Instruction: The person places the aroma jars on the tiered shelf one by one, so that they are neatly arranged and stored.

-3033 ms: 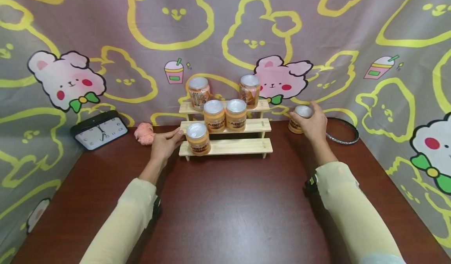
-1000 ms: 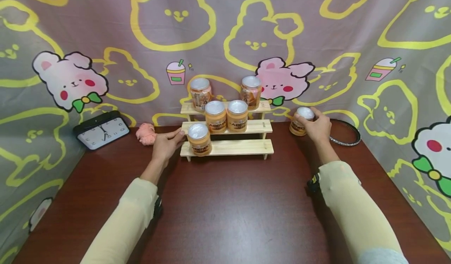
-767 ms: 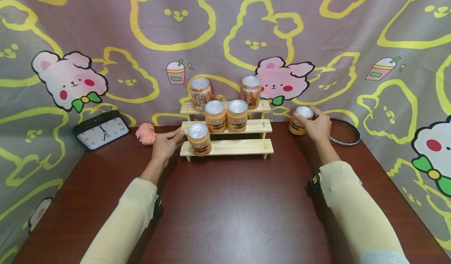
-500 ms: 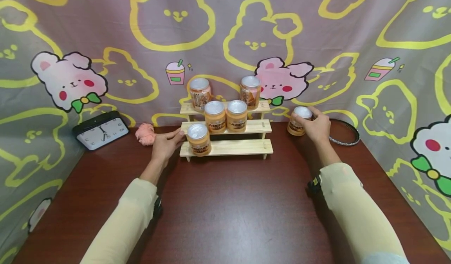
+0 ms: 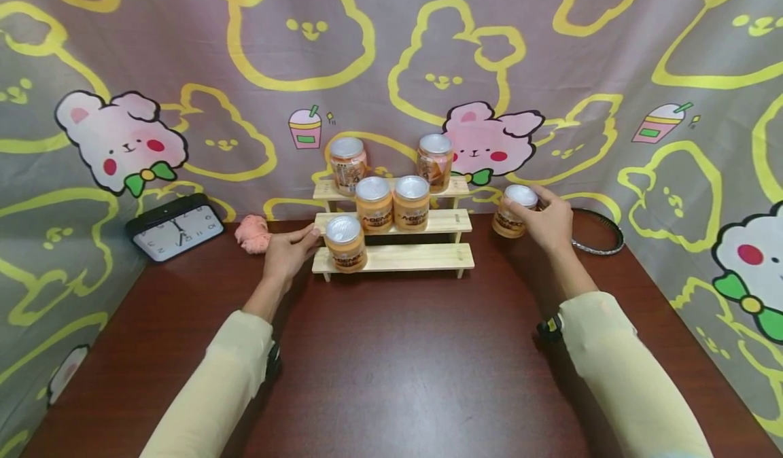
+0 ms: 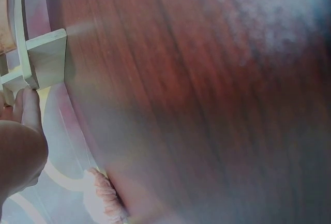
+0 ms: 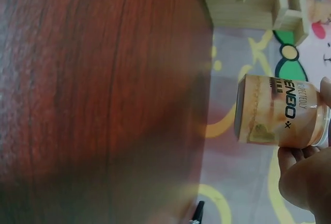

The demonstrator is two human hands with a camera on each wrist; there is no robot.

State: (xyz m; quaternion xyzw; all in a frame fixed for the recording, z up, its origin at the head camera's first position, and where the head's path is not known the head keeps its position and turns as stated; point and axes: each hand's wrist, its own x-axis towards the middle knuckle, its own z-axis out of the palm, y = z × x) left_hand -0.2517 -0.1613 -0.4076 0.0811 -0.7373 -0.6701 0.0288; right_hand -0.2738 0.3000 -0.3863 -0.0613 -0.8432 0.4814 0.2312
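Observation:
My right hand [image 5: 549, 220] grips an orange-labelled jar [image 5: 509, 223] with a silvery top, right of the shelf. In the right wrist view, backdrop shows between this jar [image 7: 279, 111] and the table, and fingers wrap its lid end. My left hand [image 5: 286, 254] rests its outstretched fingertips against the left end of a three-tier wooden shelf [image 5: 422, 257]. One matching jar [image 5: 346, 249] stands at the left of the bottom tier. Two jars [image 5: 374, 208] are side by side on the middle tier, and the top tier bears a jar [image 5: 349, 169] at left and another [image 5: 436, 166] at right.
A black-framed clock [image 5: 177, 230] leans at the far left of the brown table [image 5: 391, 363]. Beside it lies a pink fluffy bundle [image 5: 253, 234]. Behind my right hand is a dark, glittery hoop [image 5: 602, 249]. A cartoon-print cloth [image 5: 367, 50] encloses the back and sides.
My right hand has closed around the jar and drawn it slightly left, towards the shelf. My left hand stays at the shelf's end, and the jars on the tiers have not moved.

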